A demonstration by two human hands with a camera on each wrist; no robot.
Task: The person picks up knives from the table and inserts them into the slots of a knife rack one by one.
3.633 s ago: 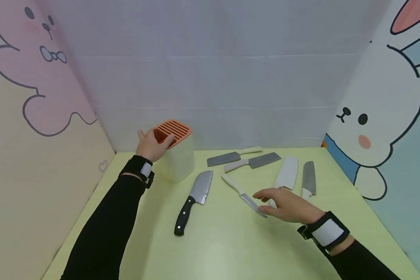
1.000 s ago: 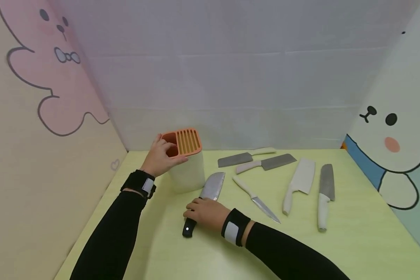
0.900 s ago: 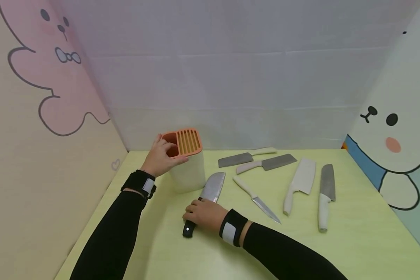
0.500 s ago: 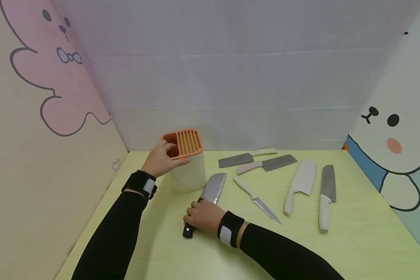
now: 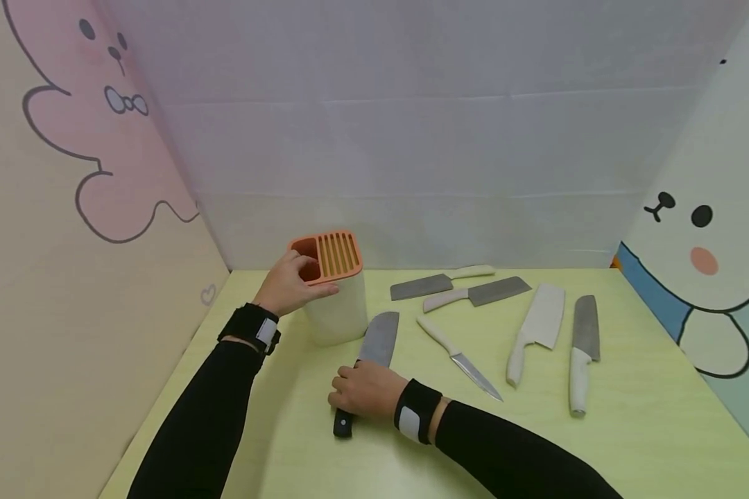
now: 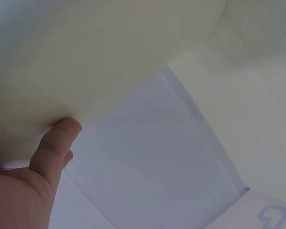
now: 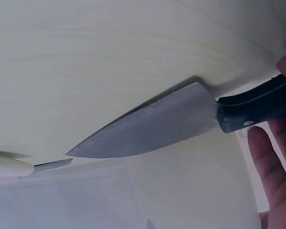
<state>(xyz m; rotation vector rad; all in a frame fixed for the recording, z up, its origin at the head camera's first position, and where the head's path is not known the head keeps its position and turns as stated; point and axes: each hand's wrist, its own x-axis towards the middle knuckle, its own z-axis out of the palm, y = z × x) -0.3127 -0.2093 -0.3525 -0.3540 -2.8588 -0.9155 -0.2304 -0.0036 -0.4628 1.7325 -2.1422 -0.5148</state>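
My left hand (image 5: pixel 287 283) grips the rim of a pale knife block (image 5: pixel 337 308) with an orange slotted top, its fingertips in the open compartment and its thumb along the outside. In the left wrist view, fingers (image 6: pixel 52 148) show against the block's pale wall. My right hand (image 5: pixel 368 390) holds a chef's knife (image 5: pixel 381 338) by its black handle. The blade points away from me, close to the block's base. In the right wrist view, thumb and fingers surround the black handle (image 7: pixel 257 105), and the broad blade (image 7: pixel 152 124) lies low over the table.
To the right lie a small white-handled knife (image 5: pixel 458 357), two grey-bladed knives at the back, one farther (image 5: pixel 424 286) and one nearer (image 5: pixel 493 291), a white cleaver (image 5: pixel 539 319) and another white-handled knife (image 5: pixel 579 374). Walls (image 5: pixel 399 173) enclose the yellow table (image 5: pixel 649 416) behind and at the sides.
My right hand came left from beside the small knife and took the black handle. The chef's knife has since shifted slightly and its blade has turned. Earlier, the block was rotated under my left hand.
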